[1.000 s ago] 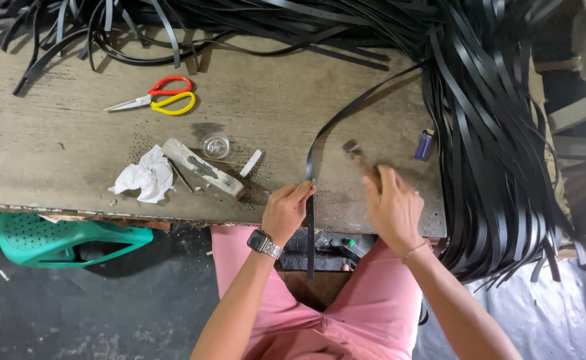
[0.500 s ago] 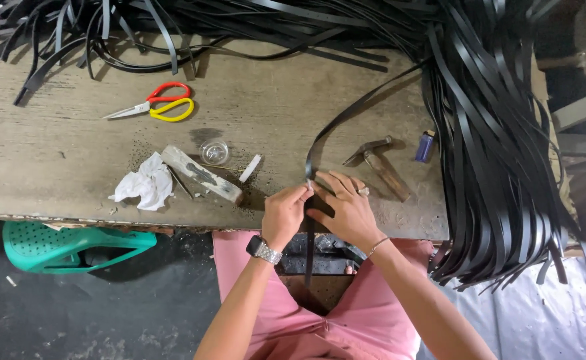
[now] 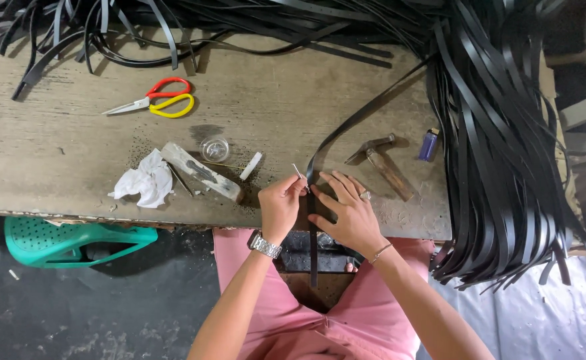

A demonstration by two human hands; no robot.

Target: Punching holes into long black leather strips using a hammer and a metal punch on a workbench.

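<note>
A long black strap (image 3: 350,125) curves from the pile on the right to the bench's front edge and hangs down over my lap. My left hand (image 3: 280,207), with a wristwatch, pinches a thin metal pin (image 3: 298,173) right beside the strap at the edge. Resting on the strap, my right hand (image 3: 350,213) has its fingers spread and its thumb against the strap. A hammer (image 3: 385,165) lies on the bench just beyond my right fingers.
A big pile of black straps (image 3: 506,140) drapes over the right end and along the back. On the wooden bench (image 3: 60,167) lie red-and-yellow scissors (image 3: 153,103), crumpled tissue (image 3: 143,183), a wood block (image 3: 200,172), a small clear cup (image 3: 214,148) and a blue lighter (image 3: 429,144). A green stool (image 3: 73,240) stands below left.
My right hand left the hammer on the bench and moved left onto the strap. My left hand stayed at the strap and now shows the thin pin raised.
</note>
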